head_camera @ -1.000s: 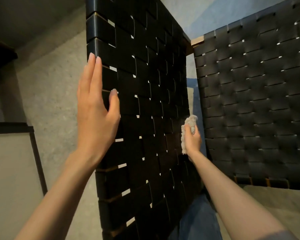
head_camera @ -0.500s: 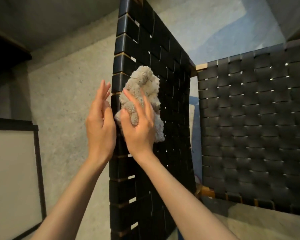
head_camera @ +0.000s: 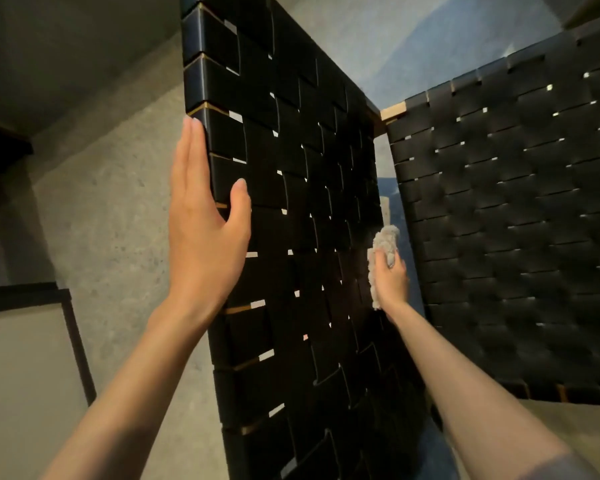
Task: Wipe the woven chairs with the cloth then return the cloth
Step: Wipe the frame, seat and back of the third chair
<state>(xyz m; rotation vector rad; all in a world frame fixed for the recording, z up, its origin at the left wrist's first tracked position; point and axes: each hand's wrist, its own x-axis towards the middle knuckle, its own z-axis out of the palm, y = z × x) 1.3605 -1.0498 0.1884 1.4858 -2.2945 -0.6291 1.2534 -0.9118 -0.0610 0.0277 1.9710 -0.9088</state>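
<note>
A black woven chair panel (head_camera: 302, 209) stands on edge right before me, its woven face turned to the right. My left hand (head_camera: 205, 226) steadies its near edge: straight fingers lie along the back side and the thumb rests on the woven face. My right hand (head_camera: 390, 275) grips a fluffy grey cloth (head_camera: 383, 252) and holds it against the panel's far edge, at mid height. A second black woven chair (head_camera: 520, 216) stands at the right.
A rough grey wall (head_camera: 111, 188) fills the left. A pale panel in a dark frame (head_camera: 25, 368) leans at the lower left. A dark shelf (head_camera: 0, 147) juts out at the upper left. Pale floor (head_camera: 568, 424) shows under the right chair.
Half a second ago my right hand held the cloth high on the near edge, beside my left hand. It has since swept with the cloth to the far edge. My left hand now clasps the edge.
</note>
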